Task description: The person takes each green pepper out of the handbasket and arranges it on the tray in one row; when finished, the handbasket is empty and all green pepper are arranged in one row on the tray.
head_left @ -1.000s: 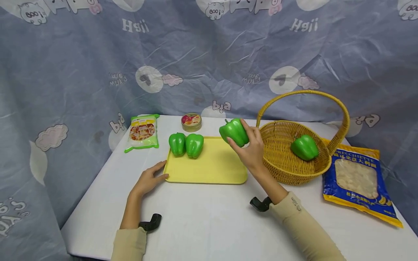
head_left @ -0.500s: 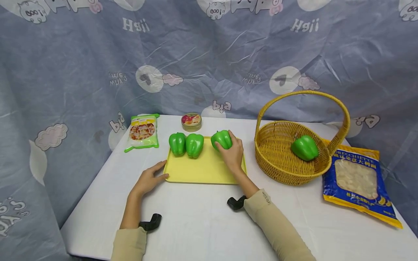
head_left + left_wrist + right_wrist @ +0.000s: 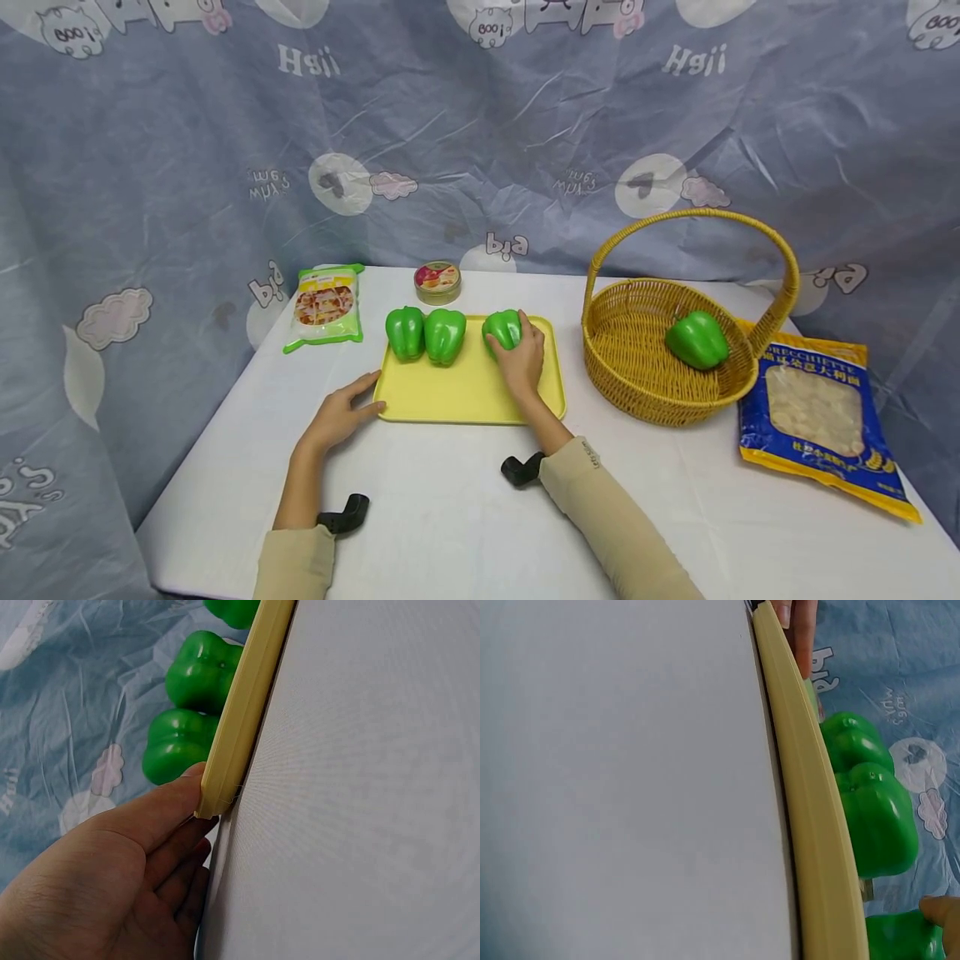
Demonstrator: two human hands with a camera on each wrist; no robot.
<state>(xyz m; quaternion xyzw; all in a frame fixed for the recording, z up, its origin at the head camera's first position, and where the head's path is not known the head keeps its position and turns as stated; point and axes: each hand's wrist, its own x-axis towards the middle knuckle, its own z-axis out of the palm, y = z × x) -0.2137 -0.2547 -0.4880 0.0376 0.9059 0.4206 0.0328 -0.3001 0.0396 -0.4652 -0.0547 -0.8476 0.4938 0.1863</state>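
Observation:
My right hand holds a green bell pepper at the right part of the yellow tray, thumb on its left side and fingers over its right. Two more green bell peppers stand side by side at the tray's back left. At the tray's left edge, my left hand rests with extended fingers; in the left wrist view its thumb touches the tray corner. Only a slice of the held pepper shows in the right wrist view.
On the right stands a wicker basket with a tall handle and one green bell pepper inside. A blue pasta bag lies beside it. Behind the tray are a round tin and a green-edged food packet.
My right hand has carried the bell pepper left from near the basket and lowered it to the tray, still holding it. The left hand has stayed at the tray's edge.

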